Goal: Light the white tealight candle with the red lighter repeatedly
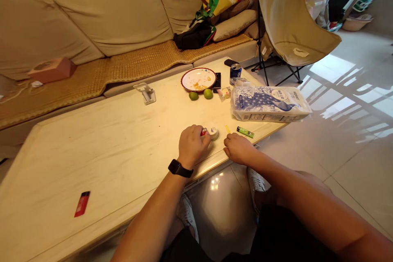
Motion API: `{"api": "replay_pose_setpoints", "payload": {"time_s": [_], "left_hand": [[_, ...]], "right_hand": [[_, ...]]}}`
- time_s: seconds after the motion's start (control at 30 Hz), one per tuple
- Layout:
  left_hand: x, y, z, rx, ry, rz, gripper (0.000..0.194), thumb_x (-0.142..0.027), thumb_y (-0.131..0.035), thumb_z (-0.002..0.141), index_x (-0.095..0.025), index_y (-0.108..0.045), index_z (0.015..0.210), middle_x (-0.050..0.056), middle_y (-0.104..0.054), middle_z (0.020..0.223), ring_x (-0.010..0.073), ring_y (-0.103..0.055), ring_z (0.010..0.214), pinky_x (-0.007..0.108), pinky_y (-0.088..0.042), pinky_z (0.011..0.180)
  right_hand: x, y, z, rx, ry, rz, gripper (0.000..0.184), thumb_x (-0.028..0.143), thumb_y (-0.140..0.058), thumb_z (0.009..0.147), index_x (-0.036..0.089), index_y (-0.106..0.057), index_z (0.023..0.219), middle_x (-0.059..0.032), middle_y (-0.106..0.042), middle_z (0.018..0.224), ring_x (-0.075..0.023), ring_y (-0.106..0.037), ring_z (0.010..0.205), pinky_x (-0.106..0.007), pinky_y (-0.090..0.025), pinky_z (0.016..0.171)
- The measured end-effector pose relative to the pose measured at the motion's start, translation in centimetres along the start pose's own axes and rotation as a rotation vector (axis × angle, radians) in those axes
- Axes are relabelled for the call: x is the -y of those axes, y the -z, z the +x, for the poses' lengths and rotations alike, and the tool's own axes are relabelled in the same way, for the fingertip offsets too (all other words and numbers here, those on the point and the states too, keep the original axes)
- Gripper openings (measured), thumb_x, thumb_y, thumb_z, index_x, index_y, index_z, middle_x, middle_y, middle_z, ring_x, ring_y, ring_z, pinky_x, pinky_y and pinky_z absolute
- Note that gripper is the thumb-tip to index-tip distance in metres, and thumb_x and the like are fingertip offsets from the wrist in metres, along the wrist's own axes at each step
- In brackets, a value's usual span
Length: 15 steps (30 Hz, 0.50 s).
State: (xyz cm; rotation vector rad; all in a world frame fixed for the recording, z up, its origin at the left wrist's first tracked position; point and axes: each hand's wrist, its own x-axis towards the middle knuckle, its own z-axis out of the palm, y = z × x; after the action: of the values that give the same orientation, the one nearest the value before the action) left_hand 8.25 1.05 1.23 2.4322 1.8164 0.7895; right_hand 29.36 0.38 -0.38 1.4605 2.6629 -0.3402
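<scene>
My left hand point(193, 145), with a black watch on the wrist, rests on the cream table point(101, 147) near its front edge. Its fingers are curled round a small red thing point(203, 132), maybe a lighter. Right beside it lies a small white roll of tape point(213, 132). My right hand point(238, 147) sits closed at the table's edge, knuckles up, with what it holds, if anything, hidden. A green lighter point(245, 132) and a thin yellow object point(227, 129) lie just beyond it.
A red lighter point(82, 204) lies at the near left. Further back are a plate point(198, 79), two limes point(200, 95), a blue can point(235, 71), a phone stand point(145, 92) and a tissue pack point(268, 104). A sofa point(92, 28) and a folding chair point(288, 16) stand behind.
</scene>
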Motion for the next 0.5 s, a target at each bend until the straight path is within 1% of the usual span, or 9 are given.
{"api": "replay_pose_setpoints", "payload": {"time_s": [0.27,0.5], "left_hand": [[0.21,-0.58,0.08,0.025,-0.026,0.059,0.018,-0.033,-0.053,0.095,-0.021,-0.059,0.083,0.010,-0.063,0.081,0.0261,-0.057,0.078,0.040,-0.041,0.074],[0.06,-0.50,0.11,0.047,-0.024,0.057,0.018,-0.033,-0.054,0.094,-0.020,-0.060,0.084,0.010,-0.064,0.083,0.0263,-0.056,0.079,0.041,-0.041,0.074]], "right_hand": [[0.05,0.25,0.00,0.011,-0.004,0.009,0.029,0.030,-0.053,0.099,0.011,-0.073,0.110,-0.0182,-0.070,0.111,-0.0289,-0.061,0.111,-0.036,-0.045,0.097],[-0.02,0.09,0.05,0.009,-0.005,0.003,0.030,0.031,-0.053,0.099,0.011,-0.073,0.110,-0.0176,-0.070,0.111,-0.0293,-0.061,0.111,-0.036,-0.046,0.096]]}}
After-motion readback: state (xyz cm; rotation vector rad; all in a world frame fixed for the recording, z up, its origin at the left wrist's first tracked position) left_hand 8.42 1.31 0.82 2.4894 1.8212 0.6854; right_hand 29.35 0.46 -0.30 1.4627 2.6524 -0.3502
